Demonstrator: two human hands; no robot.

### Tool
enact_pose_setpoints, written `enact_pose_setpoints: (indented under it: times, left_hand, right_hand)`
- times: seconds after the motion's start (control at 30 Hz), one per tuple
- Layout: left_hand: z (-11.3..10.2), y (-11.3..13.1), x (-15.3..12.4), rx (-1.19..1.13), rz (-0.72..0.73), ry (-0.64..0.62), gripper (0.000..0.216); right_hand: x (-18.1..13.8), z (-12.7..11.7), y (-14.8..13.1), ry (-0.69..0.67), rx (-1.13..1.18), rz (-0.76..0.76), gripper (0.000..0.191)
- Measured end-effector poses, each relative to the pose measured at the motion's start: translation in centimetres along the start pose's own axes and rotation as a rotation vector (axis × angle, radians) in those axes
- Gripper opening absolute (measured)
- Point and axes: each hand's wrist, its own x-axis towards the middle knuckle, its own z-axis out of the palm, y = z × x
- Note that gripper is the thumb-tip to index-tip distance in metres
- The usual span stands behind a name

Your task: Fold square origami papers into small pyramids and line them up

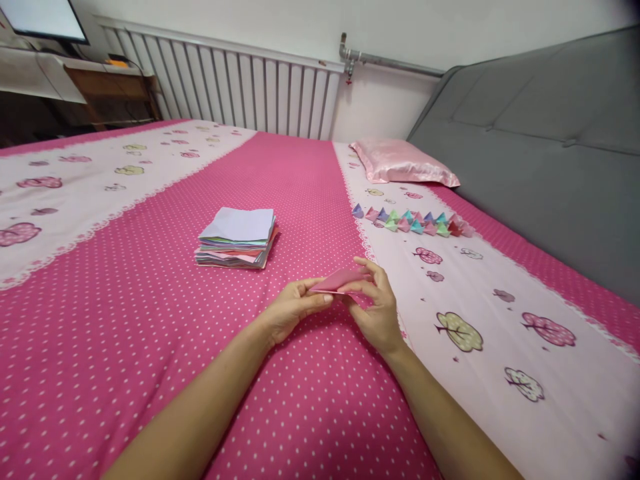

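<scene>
A folded piece of pink paper (341,280) is held just above the pink dotted bedsheet (150,320). My left hand (290,310) pinches its left corner between thumb and fingers. My right hand (376,307) grips its right side, fingers curled over the top edge. A stack of coloured paper squares (237,239) lies on the sheet a little beyond my left hand. Farther right, a row of several small folded paper shapes (413,223) in pink, blue and green lies on the pale tree-patterned strip.
A pink satin pillow (403,163) rests at the head of the bed by the grey padded headboard (540,153). A white radiator (235,83) lines the far wall. A desk with a monitor (45,20) stands at far left.
</scene>
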Motion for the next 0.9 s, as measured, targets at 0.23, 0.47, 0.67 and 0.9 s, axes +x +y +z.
enact_pose_setpoints:
  times: [0.23, 0.47, 0.67, 0.9]
  left_hand:
    - [0.19, 0.22, -0.09, -0.127, 0.018, 0.015, 0.036]
    - [0.16, -0.44, 0.46, -0.146, 0.000, 0.266, 0.023]
    - [0.35, 0.06, 0.62, -0.193, 0.001, 0.342, 0.021]
    - [0.36, 0.47, 0.57, -0.307, 0.043, 0.304, 0.020]
  right_hand:
    - [-0.12, 0.10, -0.09, 0.005, -0.008, -0.019, 0.017]
    - [-0.33, 0.27, 0.28, -0.038, 0.012, 0.007, 0.016]
    - [-0.31, 0.31, 0.60, -0.054, 0.002, 0.057, 0.022]
    - [-0.29, 0.27, 0.52, -0.086, 0.014, 0.069, 0.026]
